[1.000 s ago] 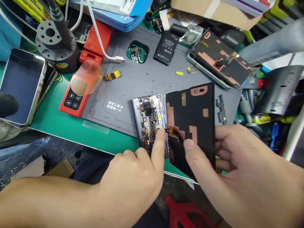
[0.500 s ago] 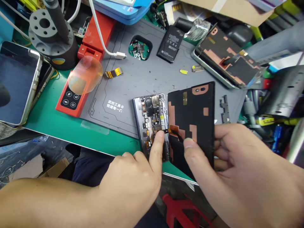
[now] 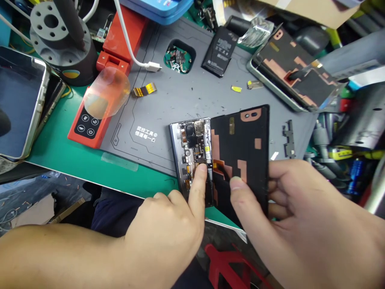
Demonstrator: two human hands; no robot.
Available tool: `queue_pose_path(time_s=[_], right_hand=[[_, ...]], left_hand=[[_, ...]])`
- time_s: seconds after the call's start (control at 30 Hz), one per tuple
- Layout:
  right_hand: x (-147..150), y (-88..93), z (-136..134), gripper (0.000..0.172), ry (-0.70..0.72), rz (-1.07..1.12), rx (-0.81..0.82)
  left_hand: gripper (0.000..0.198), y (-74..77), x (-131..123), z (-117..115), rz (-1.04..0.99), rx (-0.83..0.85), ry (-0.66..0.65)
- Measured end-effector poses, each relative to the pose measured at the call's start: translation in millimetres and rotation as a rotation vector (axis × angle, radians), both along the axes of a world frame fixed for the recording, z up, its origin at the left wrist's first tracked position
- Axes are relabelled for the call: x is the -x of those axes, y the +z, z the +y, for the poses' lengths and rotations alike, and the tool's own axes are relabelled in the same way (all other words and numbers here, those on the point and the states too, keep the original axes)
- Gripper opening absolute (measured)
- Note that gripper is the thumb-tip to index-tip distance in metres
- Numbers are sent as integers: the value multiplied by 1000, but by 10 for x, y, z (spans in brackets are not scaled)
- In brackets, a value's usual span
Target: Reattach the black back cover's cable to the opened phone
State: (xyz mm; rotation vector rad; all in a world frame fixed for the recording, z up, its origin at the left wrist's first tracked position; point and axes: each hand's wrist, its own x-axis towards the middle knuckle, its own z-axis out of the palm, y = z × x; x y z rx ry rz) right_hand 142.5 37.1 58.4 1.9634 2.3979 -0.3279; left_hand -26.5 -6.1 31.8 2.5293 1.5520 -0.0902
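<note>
An opened phone (image 3: 192,144) lies at the near edge of the mat, its circuit board and connectors exposed. My left hand (image 3: 168,224) has its index finger stretched out, the tip touching the board near the right side; its other fingers are curled and partly hidden, and the thumb is out of sight. My right hand (image 3: 288,208) grips a phone screen panel (image 3: 252,128) by its lower right edge, thumb on the inner face, fingers behind. That face is black with copper-coloured patches. A flex cable (image 3: 221,165) runs from the panel towards the board, its end beside my left fingertip.
The grey work mat (image 3: 159,116) carries a loose battery (image 3: 219,52), a flex ribbon (image 3: 145,90), a metal bracket (image 3: 288,138) and another opened phone (image 3: 294,72). A red device (image 3: 90,124) and a white cable plug (image 3: 153,66) are on the left. More phones (image 3: 18,100) sit at far left.
The view has shifted slightly. The panel stands a little nearer the opened phone, and less of the flex cable's end shows. My left index finger stays on the board.
</note>
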Motion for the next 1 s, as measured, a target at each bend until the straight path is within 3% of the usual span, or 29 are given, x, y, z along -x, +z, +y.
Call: queue_pose_path(time_s=[0.1,0.27,0.53,0.73,1.0], right_hand=[[56,31,25,37,-109,40,44],[60,36,17,38,-118,44,48],[-1,22,17,35,-52,48,11],[-55,9,16,32,37,12,-63],[-79,36,18,33,47,-12,-72]], left_hand=[[106,-9,-2,8,3,18,-11],[107,-30,0,9,0,30,-13],[107,-50,7,26,-9,79,-26],[97,-66,126,64,-79,318,-74],[95,-52,238,95,-137,412,-73]])
